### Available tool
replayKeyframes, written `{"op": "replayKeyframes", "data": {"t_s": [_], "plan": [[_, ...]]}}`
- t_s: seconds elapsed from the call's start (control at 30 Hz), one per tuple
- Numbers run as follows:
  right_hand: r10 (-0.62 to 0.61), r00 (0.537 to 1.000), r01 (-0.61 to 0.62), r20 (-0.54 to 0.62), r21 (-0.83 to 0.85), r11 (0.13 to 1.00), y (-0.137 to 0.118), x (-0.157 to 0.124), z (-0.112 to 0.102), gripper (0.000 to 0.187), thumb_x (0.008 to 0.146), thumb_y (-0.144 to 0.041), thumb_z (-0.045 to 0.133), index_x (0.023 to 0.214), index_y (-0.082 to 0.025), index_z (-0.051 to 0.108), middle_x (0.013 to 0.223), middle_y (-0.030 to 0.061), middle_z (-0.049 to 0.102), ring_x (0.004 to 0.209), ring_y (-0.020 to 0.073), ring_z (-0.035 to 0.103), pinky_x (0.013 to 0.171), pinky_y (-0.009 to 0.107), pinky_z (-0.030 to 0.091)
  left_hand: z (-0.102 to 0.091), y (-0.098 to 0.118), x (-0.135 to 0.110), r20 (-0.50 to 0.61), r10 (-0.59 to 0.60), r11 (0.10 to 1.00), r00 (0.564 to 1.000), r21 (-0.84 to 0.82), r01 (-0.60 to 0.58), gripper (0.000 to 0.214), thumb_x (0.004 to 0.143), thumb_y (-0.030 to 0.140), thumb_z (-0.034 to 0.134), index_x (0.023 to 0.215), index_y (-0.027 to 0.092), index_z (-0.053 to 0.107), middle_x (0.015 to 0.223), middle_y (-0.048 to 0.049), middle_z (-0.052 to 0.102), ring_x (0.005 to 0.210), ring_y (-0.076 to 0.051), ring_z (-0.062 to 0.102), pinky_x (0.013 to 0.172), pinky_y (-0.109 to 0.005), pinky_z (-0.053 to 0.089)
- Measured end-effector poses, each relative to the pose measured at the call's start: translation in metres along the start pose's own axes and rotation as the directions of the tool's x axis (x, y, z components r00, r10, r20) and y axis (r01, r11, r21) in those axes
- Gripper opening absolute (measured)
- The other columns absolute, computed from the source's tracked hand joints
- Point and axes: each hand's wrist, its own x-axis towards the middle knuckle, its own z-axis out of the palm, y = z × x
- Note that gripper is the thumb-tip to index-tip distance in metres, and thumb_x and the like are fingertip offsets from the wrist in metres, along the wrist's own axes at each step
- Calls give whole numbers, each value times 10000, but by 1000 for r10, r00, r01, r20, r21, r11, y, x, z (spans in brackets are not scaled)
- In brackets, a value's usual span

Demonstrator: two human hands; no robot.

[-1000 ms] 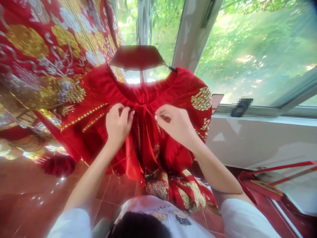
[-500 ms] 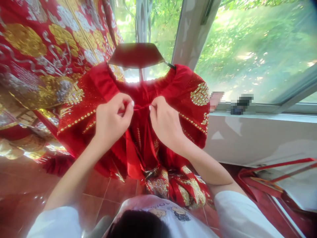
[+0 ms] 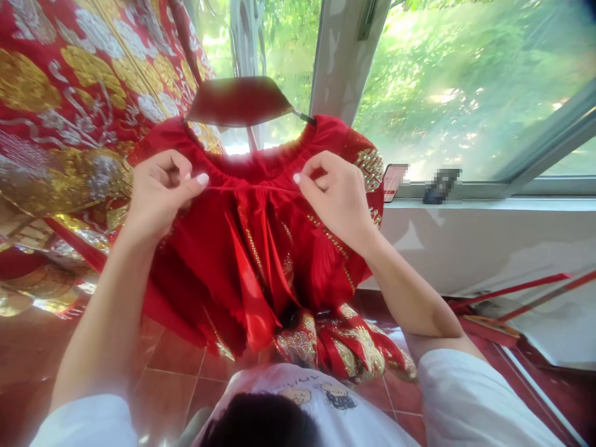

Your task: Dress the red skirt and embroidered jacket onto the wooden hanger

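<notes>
Head view: a red skirt (image 3: 261, 248) hangs from a dark red hanger (image 3: 237, 102) in front of the window, its gathered waistband on top and its folds falling towards the tiled floor (image 3: 177, 366). A big red-and-gold embroidered robe (image 3: 69, 112) crowds its left edge and overlaps it. On the right the white window sill (image 3: 488, 205) and the wall beneath it stand just beside the skirt's edge. Bare tiles lie open at lower left.

A gold double-happiness emblem (image 3: 371, 167) sits on the skirt's right shoulder. The print on the person's white shirt is too small to read.

A thin red cord (image 3: 246, 185) runs level and taut, left to right, just under the waistband. The left hand (image 3: 158, 192) pinches one end between thumb and forefinger, and the right hand (image 3: 338, 198) pinches the other the same way, well apart.
</notes>
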Motion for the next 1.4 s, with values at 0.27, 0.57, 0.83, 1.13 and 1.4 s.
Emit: {"op": "replayKeyframes", "data": {"t_s": [0.27, 0.57, 0.83, 1.13, 1.4], "plan": [[-95, 730, -14, 676, 154, 988, 4, 34, -17, 184, 778, -108, 561, 652, -136, 693, 441, -35, 415, 395, 20, 290, 400, 206, 219, -8, 59, -40, 172, 12, 735, 985, 667, -125, 198, 713, 432, 700, 675, 238, 685, 567, 2, 556, 525, -137, 441, 546, -316, 290], [-214, 792, -23, 572, 378, 925, -21, 26, 1, 223, 884, -235, 537, 774, -138, 705, 512, -34, 413, 484, 30, 299, 503, 198, 316, 44, 55, -31, -316, 369, 643, 874, 766, 6, 71, 808, 254, 634, 759, 217, 599, 615, -3, 439, 657, -179, 465, 649, -338, 317], [-190, 965, 146, 181, 232, 962, -16, 14, 27, 252, 871, -157, 498, 633, -121, 571, 588, -19, 426, 576, 55, 380, 573, 185, 321, 67, 36, -25, -40, 125, 945, 991, 310, -107, 234, 770, 364, 679, 634, 177, 645, 487, 43, 426, 466, -80, 331, 467, -257, 236], [-361, 916, 373, 173, -45, 927, -11, 2, 43, 321, 927, -179, 383, 1074, -162, 667, 898, 53, 651, 765, 114, 570, 724, 201, 413, 60, 29, -22, 109, 77, 953, 991, 285, -105, 167, 778, 318, 655, 708, 170, 689, 654, 0, 626, 584, -111, 501, 564, -226, 380], [-445, 885, 458, 135, -82, 885, -3, 4, 45, 334, 968, -213, 358, 915, -171, 686, 822, 35, 604, 739, 91, 532, 681, 200, 391, 59, 33, -29, 182, 91, 920, 979, 362, -153, 159, 783, 197, 570, 629, 164, 588, 564, 29, 497, 537, -91, 419, 538, -231, 328]]}}
